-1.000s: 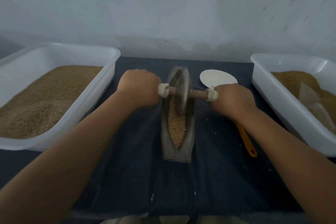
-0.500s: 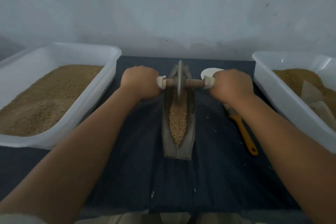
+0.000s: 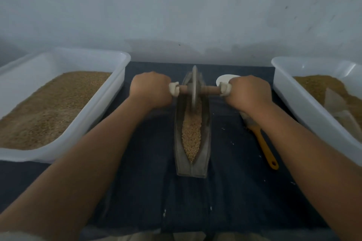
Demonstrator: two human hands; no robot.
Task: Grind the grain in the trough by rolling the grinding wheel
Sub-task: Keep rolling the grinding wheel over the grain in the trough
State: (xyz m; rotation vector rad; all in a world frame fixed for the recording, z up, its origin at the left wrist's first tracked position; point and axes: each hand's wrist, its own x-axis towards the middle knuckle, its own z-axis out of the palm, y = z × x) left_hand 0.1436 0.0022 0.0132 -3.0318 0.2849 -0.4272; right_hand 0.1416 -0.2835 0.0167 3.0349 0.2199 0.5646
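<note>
A narrow boat-shaped metal trough (image 3: 205,143) lies lengthwise on the dark cloth in the middle. Tan grain (image 3: 192,135) fills its groove. The thin metal grinding wheel (image 3: 194,88) stands upright in the far end of the trough on a wooden axle. My left hand (image 3: 150,90) grips the axle's left end and my right hand (image 3: 248,94) grips its right end, both over white wrapping. The wheel's lower edge is hidden in the groove.
A white tub (image 3: 109,103) of grain stands at the left. Another white tub (image 3: 290,100) with brown meal and paper stands at the right. A brush with an orange handle (image 3: 264,143) and a white dish (image 3: 225,79) lie right of the trough. A wall rises behind.
The wheel was skewed a second ago, with the right hand nearer; it has squared up and stands edge-on at the trough's far end. Both hands went with it.
</note>
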